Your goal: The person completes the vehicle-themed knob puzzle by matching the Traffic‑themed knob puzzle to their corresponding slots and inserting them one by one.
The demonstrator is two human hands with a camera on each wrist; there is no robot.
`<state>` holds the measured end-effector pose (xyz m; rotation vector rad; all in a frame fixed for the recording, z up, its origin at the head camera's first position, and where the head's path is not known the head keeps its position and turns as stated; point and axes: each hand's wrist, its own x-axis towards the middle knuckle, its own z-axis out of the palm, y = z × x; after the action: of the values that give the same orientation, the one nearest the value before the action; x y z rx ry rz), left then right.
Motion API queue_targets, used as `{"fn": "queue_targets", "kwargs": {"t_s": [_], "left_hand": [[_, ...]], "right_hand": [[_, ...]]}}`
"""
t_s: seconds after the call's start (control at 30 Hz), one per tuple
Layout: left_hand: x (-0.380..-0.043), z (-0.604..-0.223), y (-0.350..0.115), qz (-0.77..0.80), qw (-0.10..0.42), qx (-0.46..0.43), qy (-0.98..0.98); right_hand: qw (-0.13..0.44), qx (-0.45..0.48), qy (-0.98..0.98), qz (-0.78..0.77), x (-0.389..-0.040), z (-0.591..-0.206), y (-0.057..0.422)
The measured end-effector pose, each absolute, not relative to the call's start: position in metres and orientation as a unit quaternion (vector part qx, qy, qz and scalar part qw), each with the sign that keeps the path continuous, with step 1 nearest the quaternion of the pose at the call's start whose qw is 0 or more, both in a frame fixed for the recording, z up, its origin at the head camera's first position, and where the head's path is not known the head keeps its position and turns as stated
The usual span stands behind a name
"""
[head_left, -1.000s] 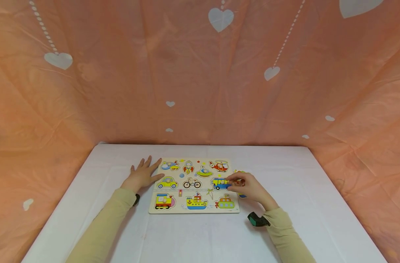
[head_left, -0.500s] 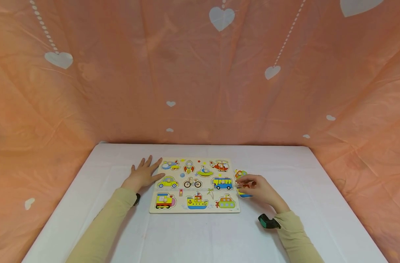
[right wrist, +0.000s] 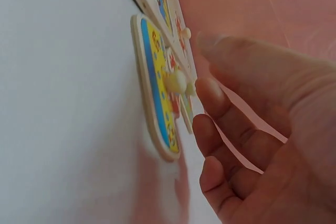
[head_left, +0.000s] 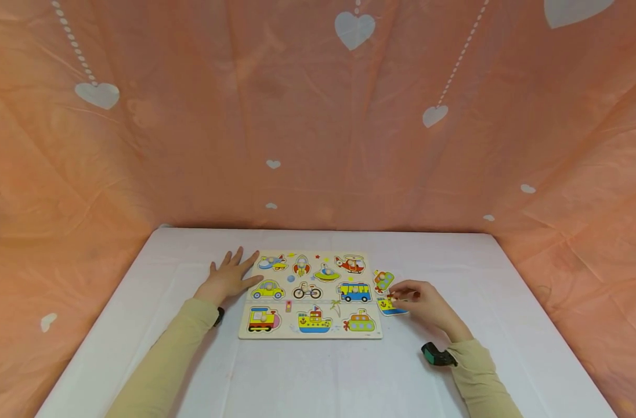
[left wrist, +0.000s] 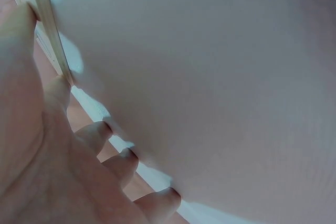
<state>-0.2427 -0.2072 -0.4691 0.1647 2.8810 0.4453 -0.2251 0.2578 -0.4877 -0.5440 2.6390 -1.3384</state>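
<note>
My left hand (head_left: 224, 284) lies with spread fingers at the left edge of the wooden puzzle board (head_left: 318, 335). In the left wrist view its thumb and index finger touch the board's edge (left wrist: 51, 30). My right hand (head_left: 425, 302) is beside the loose ship piece (head_left: 386, 306), right of the board. In the right wrist view, the relaxed, bent fingers (right wrist: 210, 95) are a little apart from the pale knob (right wrist: 176, 81) on the ship piece. A loose submarine piece (head_left: 383, 281) lies just behind the ship. Knobbed bus (head_left: 354, 291) and car (head_left: 268, 289) pieces sit in the board.
A white-covered table (head_left: 307, 377) bears everything. Behind it hangs an orange-pink cloth (head_left: 307, 116) with white hearts. A dark wrist device (head_left: 438, 354) is on the right wrist. The board's ship outline (head_left: 314, 320) and submarine outline (head_left: 360, 321) are along its near side.
My right hand has moved right, off the bus piece in the board, to the loose ship piece. The two loose pieces have come into fuller view. My left hand has stayed put.
</note>
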Motion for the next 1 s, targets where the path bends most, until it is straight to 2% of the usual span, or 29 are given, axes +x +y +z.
{"fn": "queue_targets", "kwargs": {"t_s": [0.67,1.0], "left_hand": [[-0.2429,-0.4690,-0.2070,0.153,0.107,0.059,0.981],[-0.2423,-0.4675,-0.2064,0.154,0.112,0.055,0.980]], "right_hand": [[0.084,-0.176,0.881,-0.431,-0.2289,-0.4937,0.2640],[0.071,-0.191,0.881,-0.426,-0.2308,-0.4944,0.2641]]}}
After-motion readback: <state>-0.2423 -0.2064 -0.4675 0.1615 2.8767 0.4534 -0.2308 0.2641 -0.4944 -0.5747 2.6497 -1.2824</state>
